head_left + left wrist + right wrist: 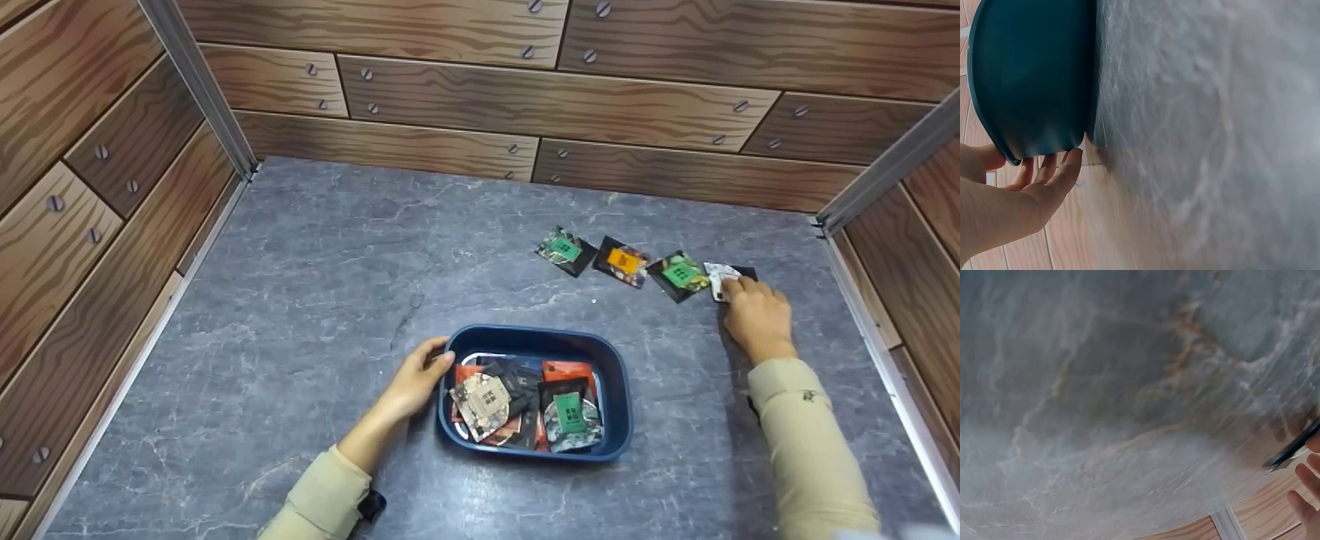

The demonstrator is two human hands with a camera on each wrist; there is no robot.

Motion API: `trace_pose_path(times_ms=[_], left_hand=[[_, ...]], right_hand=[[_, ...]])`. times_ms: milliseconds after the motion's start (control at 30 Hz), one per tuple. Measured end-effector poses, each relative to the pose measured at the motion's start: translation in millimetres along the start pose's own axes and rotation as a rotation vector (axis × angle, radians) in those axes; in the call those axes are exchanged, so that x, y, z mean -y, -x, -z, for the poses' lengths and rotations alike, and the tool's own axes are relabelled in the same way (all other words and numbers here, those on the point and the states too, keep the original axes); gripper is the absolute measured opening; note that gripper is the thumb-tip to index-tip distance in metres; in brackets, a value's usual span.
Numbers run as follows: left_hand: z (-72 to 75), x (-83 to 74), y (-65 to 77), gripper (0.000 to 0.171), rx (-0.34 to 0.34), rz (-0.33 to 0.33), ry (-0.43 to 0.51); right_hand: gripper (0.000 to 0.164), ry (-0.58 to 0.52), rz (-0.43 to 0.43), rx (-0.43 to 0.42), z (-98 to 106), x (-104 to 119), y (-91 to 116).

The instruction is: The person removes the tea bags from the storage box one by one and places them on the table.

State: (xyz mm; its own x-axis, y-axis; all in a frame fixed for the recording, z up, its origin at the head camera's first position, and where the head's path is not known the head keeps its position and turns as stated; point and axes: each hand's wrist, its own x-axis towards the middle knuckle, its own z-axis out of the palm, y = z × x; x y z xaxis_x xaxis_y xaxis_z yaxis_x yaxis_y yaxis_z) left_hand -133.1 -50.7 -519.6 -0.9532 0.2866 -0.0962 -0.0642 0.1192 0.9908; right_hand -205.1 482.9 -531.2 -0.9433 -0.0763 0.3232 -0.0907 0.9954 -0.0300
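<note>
I have the left hand (pixel 411 384) gripping the blue bin (pixel 538 341) at its left end, heaped sachets (pixel 484 405) inside; my right hand (pixel 759 315) pinches a black-and-white sachet (pixel 718 273), just right of three laid-out sachets (pixel 624 261).

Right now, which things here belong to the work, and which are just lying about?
Likely work:
- dark blue rounded rectangular box
- flat multicoloured packets inside it
- row of similar packets

Only surroundings:
- brown wood-patterned panels
- grey metal posts

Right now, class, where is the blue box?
In the head view, the blue box sits low, slightly right of centre, its left end held by the left hand.
</note>
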Motion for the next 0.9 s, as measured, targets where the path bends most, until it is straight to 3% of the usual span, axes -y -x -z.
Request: trace_pose_path(times_ms=[167,267,600,900], left_hand=[[1.1,2.8,-1.3,0.039,0.008,-0.038,0.012],[1.9,4.5,-2.4,0.039,0.01,-0.06,-0.006],[1.2,3.1,-0.4,0.039,0.007,-0.034,-0.011],[0.6,0.4,-0.3,0.04,0.002,-0.025,-0.009]], right_hand=[[0.038,0.01,0.014,0.008,5.2,8.2,-2.6],[0.033,0.004,0.061,-0.045,4.1,17.2,-2.3],[0.032,0.002,0.226,-0.12,5.0,47.9,2.6],[0.032,0.017,0.393,-0.207,23.1,72.9,2.6]])
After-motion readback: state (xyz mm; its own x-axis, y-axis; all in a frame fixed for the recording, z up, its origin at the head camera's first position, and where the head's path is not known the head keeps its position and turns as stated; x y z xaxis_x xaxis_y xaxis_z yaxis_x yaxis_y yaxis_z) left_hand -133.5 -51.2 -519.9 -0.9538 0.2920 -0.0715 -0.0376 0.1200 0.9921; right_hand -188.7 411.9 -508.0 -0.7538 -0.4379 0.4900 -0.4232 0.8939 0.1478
